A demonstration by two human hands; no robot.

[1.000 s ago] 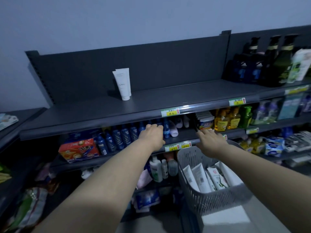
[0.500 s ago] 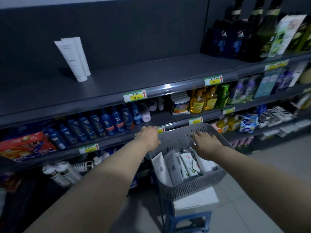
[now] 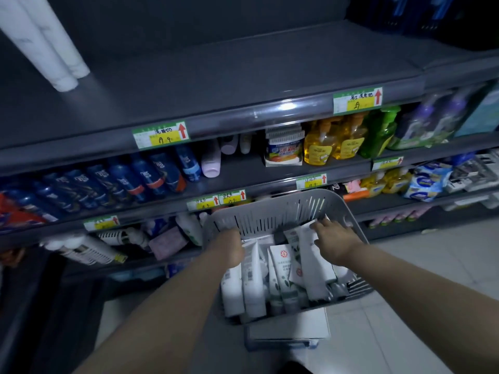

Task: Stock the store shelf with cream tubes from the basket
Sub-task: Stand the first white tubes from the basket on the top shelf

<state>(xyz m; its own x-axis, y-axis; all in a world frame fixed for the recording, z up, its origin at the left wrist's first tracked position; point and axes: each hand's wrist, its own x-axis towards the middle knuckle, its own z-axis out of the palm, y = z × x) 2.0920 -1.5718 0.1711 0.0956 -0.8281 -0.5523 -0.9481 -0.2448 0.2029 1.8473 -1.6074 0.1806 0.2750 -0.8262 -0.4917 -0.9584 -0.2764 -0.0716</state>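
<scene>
Standing in the grey basket (image 3: 270, 203), the cream tubes (image 3: 253, 279) are lying under your separated hands: your right hand (image 3: 334, 241) is resting spread fingers on a white tube (image 3: 313, 263); your left hand (image 3: 229, 247) is hiding its grip. The top shelf (image 3: 243, 71) is offering room beside two standing tubes (image 3: 51, 49).

White cream tubes (image 3: 253, 279) upright in grey slotted basket (image 3: 270, 211); two more tubes (image 3: 40, 41) on dark top shelf (image 3: 243, 63)

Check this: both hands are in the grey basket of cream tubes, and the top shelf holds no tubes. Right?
No: the head view shows two white tubes standing on the top shelf, far left; left hand and right hand are in the grey basket.
</scene>
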